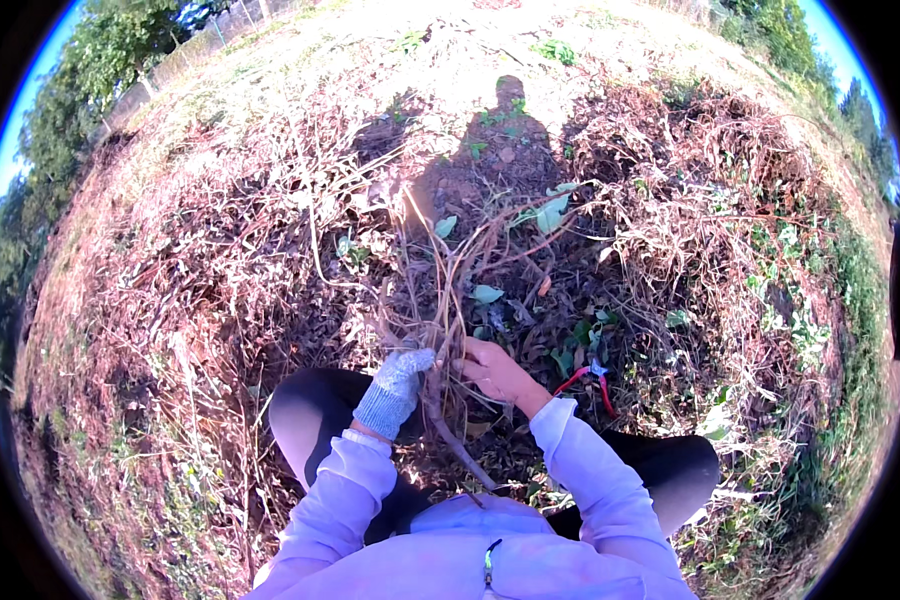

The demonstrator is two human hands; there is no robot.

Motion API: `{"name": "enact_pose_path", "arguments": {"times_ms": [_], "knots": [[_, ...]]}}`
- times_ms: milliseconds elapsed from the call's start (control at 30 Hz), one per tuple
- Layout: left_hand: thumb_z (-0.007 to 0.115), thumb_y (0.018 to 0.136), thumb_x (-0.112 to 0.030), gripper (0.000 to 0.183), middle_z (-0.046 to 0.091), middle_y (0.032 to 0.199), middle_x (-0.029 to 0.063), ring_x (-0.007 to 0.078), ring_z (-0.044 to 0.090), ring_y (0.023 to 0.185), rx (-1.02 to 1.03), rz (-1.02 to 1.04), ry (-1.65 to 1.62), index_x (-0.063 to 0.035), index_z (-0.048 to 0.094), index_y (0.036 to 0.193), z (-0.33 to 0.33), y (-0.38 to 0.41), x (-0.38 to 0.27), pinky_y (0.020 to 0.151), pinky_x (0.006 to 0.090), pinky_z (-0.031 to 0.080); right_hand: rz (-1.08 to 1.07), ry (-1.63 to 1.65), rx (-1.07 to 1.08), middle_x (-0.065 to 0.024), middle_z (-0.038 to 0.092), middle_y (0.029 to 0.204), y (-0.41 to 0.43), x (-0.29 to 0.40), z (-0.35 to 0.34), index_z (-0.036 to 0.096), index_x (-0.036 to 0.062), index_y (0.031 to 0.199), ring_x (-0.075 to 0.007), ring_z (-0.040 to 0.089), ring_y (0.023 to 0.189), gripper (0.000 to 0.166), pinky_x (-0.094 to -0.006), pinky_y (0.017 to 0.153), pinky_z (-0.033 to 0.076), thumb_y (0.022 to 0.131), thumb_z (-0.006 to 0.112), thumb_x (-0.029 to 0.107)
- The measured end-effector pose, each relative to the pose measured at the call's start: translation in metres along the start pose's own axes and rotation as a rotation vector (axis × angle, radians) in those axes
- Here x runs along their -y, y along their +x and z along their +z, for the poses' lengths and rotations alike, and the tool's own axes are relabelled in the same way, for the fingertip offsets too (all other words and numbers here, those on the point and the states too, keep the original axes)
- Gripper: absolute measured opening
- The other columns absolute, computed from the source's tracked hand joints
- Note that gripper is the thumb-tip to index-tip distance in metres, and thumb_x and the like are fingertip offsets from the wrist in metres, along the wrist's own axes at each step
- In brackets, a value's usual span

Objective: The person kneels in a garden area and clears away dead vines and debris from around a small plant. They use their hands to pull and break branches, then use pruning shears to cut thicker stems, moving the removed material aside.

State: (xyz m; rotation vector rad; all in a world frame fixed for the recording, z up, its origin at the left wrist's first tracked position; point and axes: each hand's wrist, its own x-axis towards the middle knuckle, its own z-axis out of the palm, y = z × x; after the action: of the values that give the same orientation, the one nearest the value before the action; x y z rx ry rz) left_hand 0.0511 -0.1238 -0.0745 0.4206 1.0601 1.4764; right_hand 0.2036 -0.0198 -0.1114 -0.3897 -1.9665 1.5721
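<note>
My left hand [403, 377], in a grey knitted glove, grips a bundle of dry vine stems [448, 289] from the left side. On the other side my right hand [499, 373], which is bare, has its fingers on the same stems; the fingertips are partly hidden among them. Below the hands a thick root or woody stem [454, 439] slants down towards my lap. Thinner stems fan out upward and away from me, a few with green leaves [551, 214]. Red-handled pruning shears [594, 380] lie on the ground just right of my right forearm.
Dried vines and leaf litter [217, 277] cover the ground around me. A taller tangle of dry vines [690, 172] rises at the right. My bent knees [311, 416] flank the work. Trees [67, 127] and a wire fence stand far off at the left.
</note>
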Motion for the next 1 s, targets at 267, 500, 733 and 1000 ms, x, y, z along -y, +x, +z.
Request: {"name": "enact_pose_path", "arguments": {"times_ms": [267,500,733,1000], "knots": [[0.062,0.082,-0.022,0.039,0.061,0.108,0.0167,0.0275,0.059,0.103,0.373,0.124,-0.232,-0.0014,0.051,0.113,0.034,-0.016,-0.035,0.085,0.0389,0.052,-0.072,-0.814,0.114,-0.0160,0.059,0.068,0.013,0.066,0.006,0.054,0.0036,0.082,-0.0370,0.060,0.066,0.015,-0.0459,0.061,0.047,0.083,0.051,0.018],[0.059,0.081,-0.018,0.018,0.059,0.066,0.0075,0.0161,0.056,0.056,0.270,0.434,0.254,0.0001,0.060,0.083,0.030,0.000,-0.122,0.051,0.0251,0.045,-0.412,-0.753,-0.491,-0.0152,0.059,0.092,0.018,0.124,-0.033,0.058,0.0027,0.092,-0.0340,0.057,0.088,0.018,-0.0401,0.073,0.048,0.076,0.064,0.009],[0.068,0.072,-0.010,0.031,0.062,0.077,0.0067,0.0135,0.058,0.062,0.311,0.199,0.451,0.0015,0.059,0.100,0.063,-0.008,-0.123,0.056,0.0255,0.048,-0.699,-1.220,-0.565,-0.0174,0.048,0.124,0.031,0.228,-0.096,0.052,0.0012,0.114,-0.0356,0.042,0.120,0.052,-0.0476,0.099,0.034,0.065,0.070,0.008],[0.062,0.073,-0.006,0.025,0.057,0.063,0.0042,0.0121,0.053,0.049,0.396,-0.022,0.368,0.0029,0.058,0.095,0.092,-0.015,-0.093,0.046,0.0231,0.042,-0.659,-1.316,-0.314,-0.0087,0.052,0.071,0.020,0.190,-0.146,0.052,0.0064,0.079,-0.0312,0.054,0.072,0.024,-0.0464,0.089,0.044,0.064,0.069,0.012]]}}
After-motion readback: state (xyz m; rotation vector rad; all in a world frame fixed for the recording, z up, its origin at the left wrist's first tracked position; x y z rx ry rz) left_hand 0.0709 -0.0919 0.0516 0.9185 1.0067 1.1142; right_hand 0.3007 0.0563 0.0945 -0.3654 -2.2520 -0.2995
